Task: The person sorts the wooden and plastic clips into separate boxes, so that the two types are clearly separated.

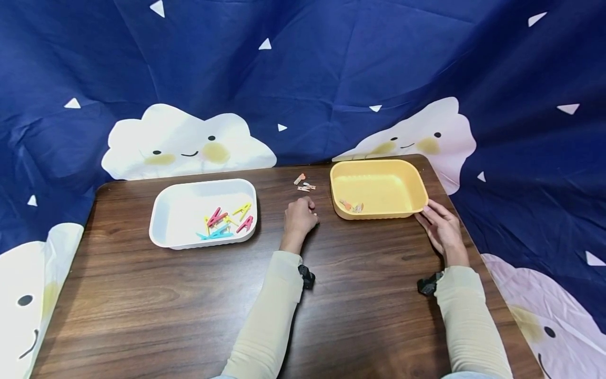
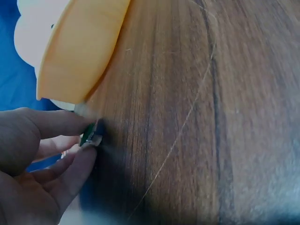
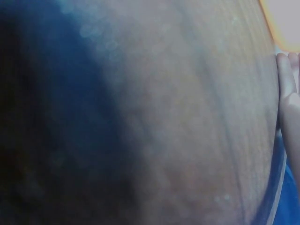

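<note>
My left hand (image 1: 299,217) is over the table between two bins. In the left wrist view its thumb and fingertips pinch a small clip (image 2: 90,136) with green and pale parts, mostly covered by the fingers. Just beyond that hand lie several small wooden clips (image 1: 306,187), some with orange on them. At the right, my right hand (image 1: 444,229) touches the front right corner of a yellow bin (image 1: 379,215) with fairly straight fingers. A few small clips (image 1: 357,208) lie inside this bin, towards its front left.
On the left stands a white bin (image 1: 172,210) with several coloured plastic clothespins (image 1: 218,217), red, yellow and blue. Both bins stand on a brown wooden table (image 1: 156,310). A blue curtain (image 1: 307,68) with clouds hangs behind the table's far edge.
</note>
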{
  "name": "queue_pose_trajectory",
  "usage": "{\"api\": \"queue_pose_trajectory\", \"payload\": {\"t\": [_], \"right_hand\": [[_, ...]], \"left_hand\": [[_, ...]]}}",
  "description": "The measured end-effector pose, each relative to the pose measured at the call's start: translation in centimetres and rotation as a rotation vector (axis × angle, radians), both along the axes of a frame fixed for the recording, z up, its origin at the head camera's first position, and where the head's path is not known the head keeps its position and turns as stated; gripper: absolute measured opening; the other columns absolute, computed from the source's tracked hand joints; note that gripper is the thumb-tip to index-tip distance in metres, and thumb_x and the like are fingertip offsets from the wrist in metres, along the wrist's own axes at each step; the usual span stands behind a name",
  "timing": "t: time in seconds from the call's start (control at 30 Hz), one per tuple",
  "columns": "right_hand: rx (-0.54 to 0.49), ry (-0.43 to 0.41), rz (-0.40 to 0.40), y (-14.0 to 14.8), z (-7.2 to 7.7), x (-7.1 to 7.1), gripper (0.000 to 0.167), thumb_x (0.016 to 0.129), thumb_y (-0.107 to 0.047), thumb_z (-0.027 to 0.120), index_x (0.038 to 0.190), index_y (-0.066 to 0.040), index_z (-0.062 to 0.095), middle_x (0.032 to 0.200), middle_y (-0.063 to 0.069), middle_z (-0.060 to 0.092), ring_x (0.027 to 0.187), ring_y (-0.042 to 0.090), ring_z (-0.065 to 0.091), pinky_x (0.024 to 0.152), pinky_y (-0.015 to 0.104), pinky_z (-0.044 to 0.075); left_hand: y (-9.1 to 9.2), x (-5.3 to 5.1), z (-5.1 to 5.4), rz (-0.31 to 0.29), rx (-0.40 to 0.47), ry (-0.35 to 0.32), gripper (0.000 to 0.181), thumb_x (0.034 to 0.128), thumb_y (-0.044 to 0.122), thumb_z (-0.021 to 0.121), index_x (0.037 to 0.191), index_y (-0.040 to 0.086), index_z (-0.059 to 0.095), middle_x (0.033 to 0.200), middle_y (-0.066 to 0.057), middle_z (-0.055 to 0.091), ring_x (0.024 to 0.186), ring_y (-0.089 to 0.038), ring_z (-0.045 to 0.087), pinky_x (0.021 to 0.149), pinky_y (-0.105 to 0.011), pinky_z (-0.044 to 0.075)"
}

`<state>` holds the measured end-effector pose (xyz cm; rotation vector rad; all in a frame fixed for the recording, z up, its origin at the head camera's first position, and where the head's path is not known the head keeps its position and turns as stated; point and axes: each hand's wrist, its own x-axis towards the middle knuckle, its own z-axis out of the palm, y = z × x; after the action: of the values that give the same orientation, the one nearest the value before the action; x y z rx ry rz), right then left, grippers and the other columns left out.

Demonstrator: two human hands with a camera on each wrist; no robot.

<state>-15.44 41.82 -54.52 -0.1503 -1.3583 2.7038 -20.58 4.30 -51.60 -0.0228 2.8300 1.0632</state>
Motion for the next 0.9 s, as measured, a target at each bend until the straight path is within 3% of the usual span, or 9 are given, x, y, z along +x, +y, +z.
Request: {"api": "queue_pose_trajectory", "payload": {"t": [0.23, 0.4, 0.7, 0.9], "right_hand": [[-0.005, -0.005, 0.0, 0.05, 0.09, -0.06, 0.033, 0.097, 0.013, 0.056, 0.127, 0.006, 0.067, 0.117, 0.012, 0.071, 0.104, 0.021, 0.07, 0.097, 0.037, 0.052], [-0.007, -0.002, 0.002, -0.01, 0.12, -0.04, 0.033, 0.098, 0.015, 0.053, 0.126, 0.006, 0.067, 0.118, 0.012, 0.071, 0.105, 0.02, 0.07, 0.097, 0.036, 0.051], [-0.02, -0.025, 0.004, -0.14, 0.35, 0.24, 0.032, 0.097, 0.014, 0.054, 0.124, 0.006, 0.068, 0.119, 0.011, 0.07, 0.107, 0.021, 0.069, 0.1, 0.038, 0.048], [-0.03, -0.027, 0.007, -0.07, 0.32, 0.17, 0.031, 0.097, 0.015, 0.054, 0.123, 0.006, 0.069, 0.119, 0.011, 0.071, 0.107, 0.021, 0.069, 0.1, 0.039, 0.048]], "left_hand": [[-0.2, -0.21, 0.25, -0.051, 0.07, -0.034, 0.013, 0.0759, 0.008, 0.085, 0.08, 0.011, 0.073, 0.072, 0.003, 0.071, 0.09, -0.025, 0.068, 0.098, -0.045, 0.047], [-0.25, -0.23, 0.25, -0.045, 0.14, -0.074, 0.013, 0.0757, 0.009, 0.084, 0.077, 0.015, 0.073, 0.072, 0.005, 0.071, 0.085, -0.021, 0.067, 0.092, -0.04, 0.049], [-0.34, -0.34, -0.28, -0.021, 0.266, -0.064, 0.013, 0.0754, 0.006, 0.083, 0.08, 0.012, 0.073, 0.077, 0.003, 0.074, 0.078, -0.015, 0.068, 0.085, -0.036, 0.052], [-0.35, -0.47, -0.39, -0.017, 0.295, -0.068, 0.013, 0.0788, 0.008, 0.083, 0.082, 0.013, 0.072, 0.077, 0.003, 0.073, 0.076, -0.014, 0.067, 0.085, -0.036, 0.052]]}}
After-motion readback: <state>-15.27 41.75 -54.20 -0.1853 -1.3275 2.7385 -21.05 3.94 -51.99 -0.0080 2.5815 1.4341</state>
